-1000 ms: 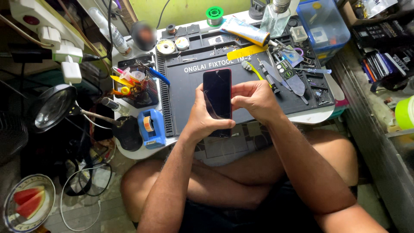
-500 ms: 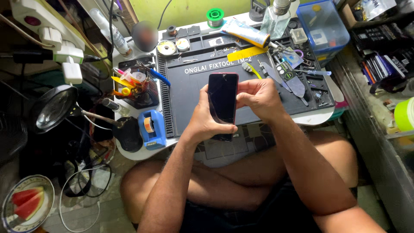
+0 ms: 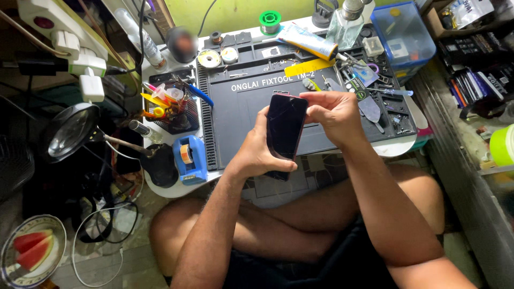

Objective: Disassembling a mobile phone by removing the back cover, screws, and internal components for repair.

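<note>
- The left hand (image 3: 257,155) is gripping a dark phone (image 3: 284,131) at frame centre, hiding its lower end.
- The right hand (image 3: 334,115) is pinching the phone's upper right edge.
- The phone is standing nearly upright, its long axis leaning slightly right, above the grey work mat (image 3: 241,107).

1 phone (image 3: 284,132), dark w/ cracked glass. 2 hands on it: left hand (image 3: 256,155), right hand (image 3: 333,115). 1 grey work mat (image 3: 241,107), 1 blue tape dispenser (image 3: 189,159), 1 magnifier lamp (image 3: 68,131), 1 green solder spool (image 3: 270,21), 1 blue plastic box (image 3: 402,32), 2 watermelon slices (image 3: 33,249) (both on 1 plate (image 3: 10,273)).
</note>
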